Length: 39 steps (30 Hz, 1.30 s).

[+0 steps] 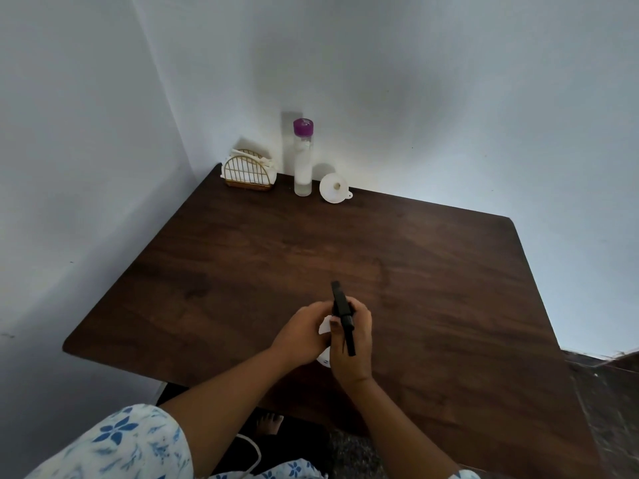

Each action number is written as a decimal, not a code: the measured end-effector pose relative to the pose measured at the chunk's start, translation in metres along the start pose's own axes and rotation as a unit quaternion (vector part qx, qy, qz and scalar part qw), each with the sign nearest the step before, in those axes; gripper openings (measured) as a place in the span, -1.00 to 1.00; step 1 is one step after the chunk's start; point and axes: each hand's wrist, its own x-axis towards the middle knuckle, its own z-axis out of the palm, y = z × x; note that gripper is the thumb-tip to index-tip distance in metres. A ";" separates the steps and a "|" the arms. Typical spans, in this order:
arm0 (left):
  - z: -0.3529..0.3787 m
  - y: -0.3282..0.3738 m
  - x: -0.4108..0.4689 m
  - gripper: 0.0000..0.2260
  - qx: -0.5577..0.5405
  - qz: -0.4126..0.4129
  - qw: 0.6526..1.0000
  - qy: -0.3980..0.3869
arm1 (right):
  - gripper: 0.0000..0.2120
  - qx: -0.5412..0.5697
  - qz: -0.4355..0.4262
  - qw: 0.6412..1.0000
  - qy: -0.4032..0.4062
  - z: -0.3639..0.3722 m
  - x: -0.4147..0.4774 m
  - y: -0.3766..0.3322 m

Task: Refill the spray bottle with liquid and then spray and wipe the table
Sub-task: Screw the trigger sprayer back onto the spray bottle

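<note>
Floral sleeve leads to hands above the tabletop: left hand curls round the spray bottle, right hand grips its black sprayer; tall bottle and funnel stand far beyond.

Pale walls meeting in a corner far beyond the fingers, up and to their left. Dark stone-like floor well off to their right, lower down. Nearer than the fingers and below them: a bare foot, a white cable looping just beside it, and white cloth with blue flowers at lower left.
</note>
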 end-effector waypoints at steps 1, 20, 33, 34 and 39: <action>0.000 0.000 0.000 -0.65 0.002 0.002 1.000 0.002 | -0.53 -0.004 -0.001 1.000 -0.003 0.000 0.001 0.000; -0.001 -0.007 0.004 -0.62 0.008 0.005 1.000 -0.008 | -0.69 -0.084 0.010 0.959 -0.271 -0.063 0.038 -0.004; -0.002 -0.004 0.007 -0.62 0.000 -0.032 0.999 -0.026 | -0.65 -0.064 0.080 0.938 -0.330 -0.060 0.069 -0.025; -0.002 -0.005 0.007 -0.58 0.011 -0.027 0.999 -0.029 | -0.64 -0.070 0.085 0.935 -0.336 -0.060 0.070 -0.026; 0.000 -0.008 0.005 -0.55 0.028 -0.030 0.999 -0.027 | -0.75 0.009 0.138 0.940 -0.312 -0.064 0.065 -0.030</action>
